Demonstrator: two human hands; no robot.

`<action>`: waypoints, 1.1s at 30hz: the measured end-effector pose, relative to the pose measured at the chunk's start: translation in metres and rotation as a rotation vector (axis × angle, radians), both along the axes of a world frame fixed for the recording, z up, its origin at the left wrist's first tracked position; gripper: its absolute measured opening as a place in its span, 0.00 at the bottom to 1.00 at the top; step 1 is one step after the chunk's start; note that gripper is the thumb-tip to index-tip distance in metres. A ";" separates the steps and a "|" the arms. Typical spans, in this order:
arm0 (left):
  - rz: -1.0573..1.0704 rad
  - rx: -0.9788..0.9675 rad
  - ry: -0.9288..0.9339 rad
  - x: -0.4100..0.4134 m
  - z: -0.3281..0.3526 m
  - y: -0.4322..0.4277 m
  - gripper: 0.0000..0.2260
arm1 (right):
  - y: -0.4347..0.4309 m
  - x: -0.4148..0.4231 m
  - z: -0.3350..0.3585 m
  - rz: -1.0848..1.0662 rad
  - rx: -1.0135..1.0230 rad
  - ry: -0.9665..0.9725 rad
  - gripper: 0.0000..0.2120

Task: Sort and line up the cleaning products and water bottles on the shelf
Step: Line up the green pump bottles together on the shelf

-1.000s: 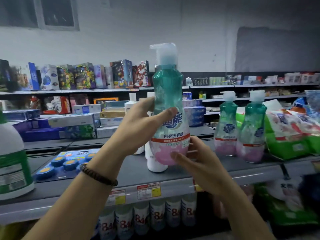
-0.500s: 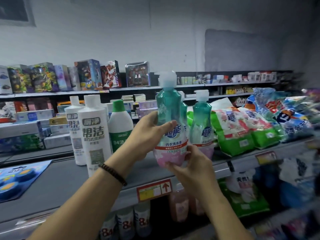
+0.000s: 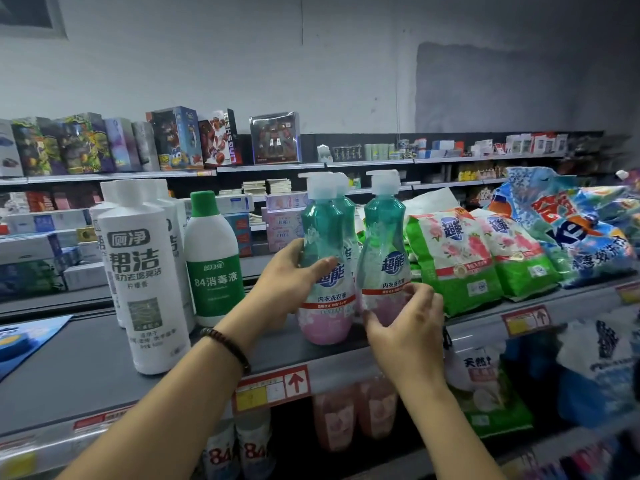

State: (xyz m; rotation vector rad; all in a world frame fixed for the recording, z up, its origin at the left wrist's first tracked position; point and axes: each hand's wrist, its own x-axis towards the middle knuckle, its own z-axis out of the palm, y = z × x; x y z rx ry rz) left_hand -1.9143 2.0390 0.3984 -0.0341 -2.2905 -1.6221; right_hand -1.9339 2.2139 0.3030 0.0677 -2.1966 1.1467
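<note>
Currently placing: pump bottle (image 3: 325,271) stands at the shelf (image 3: 86,368) front edge, with the left hand (image 3: 289,271) wrapped round its waist. Right hand (image 3: 405,327) curls round the foot of the second bottle (image 3: 384,251), just beside it. Next move, I'd say: square both labels forward, line them up, then release gently so neither tips toward the bags (image 3: 453,261).

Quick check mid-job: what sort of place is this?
Most likely a small shop's household aisle: price tags clipped along the shelf edge, matching pump bottles and washing powder bags lined up for sale, and boxed toys on the far shelves.
</note>
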 end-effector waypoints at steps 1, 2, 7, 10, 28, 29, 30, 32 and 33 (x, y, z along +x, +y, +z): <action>0.006 -0.005 -0.004 -0.001 0.000 0.000 0.12 | 0.002 -0.005 0.001 -0.011 0.013 -0.016 0.40; 0.011 -0.007 -0.007 -0.001 0.000 0.000 0.12 | 0.005 -0.010 0.003 -0.002 0.038 -0.053 0.47; 0.022 -0.159 -0.054 -0.001 0.004 -0.004 0.07 | 0.019 -0.028 0.014 0.102 0.152 -0.184 0.62; 0.015 -0.154 -0.080 0.000 0.006 -0.004 0.11 | 0.020 -0.033 0.013 0.149 0.121 -0.198 0.66; 0.230 -0.471 -0.069 0.010 -0.001 -0.004 0.33 | 0.018 -0.022 0.011 0.050 0.203 -0.278 0.53; 0.256 -0.531 -0.075 0.016 -0.002 -0.006 0.33 | 0.017 -0.015 0.011 0.019 0.228 -0.275 0.50; 0.291 -0.594 -0.076 0.023 -0.004 -0.009 0.32 | 0.016 -0.006 0.012 -0.017 0.260 -0.256 0.47; 0.343 -0.698 -0.081 0.040 -0.007 -0.015 0.27 | 0.009 0.014 0.016 -0.066 0.331 -0.208 0.39; 0.357 -0.723 -0.084 0.051 -0.009 -0.018 0.24 | 0.003 0.021 0.017 -0.053 0.352 -0.178 0.34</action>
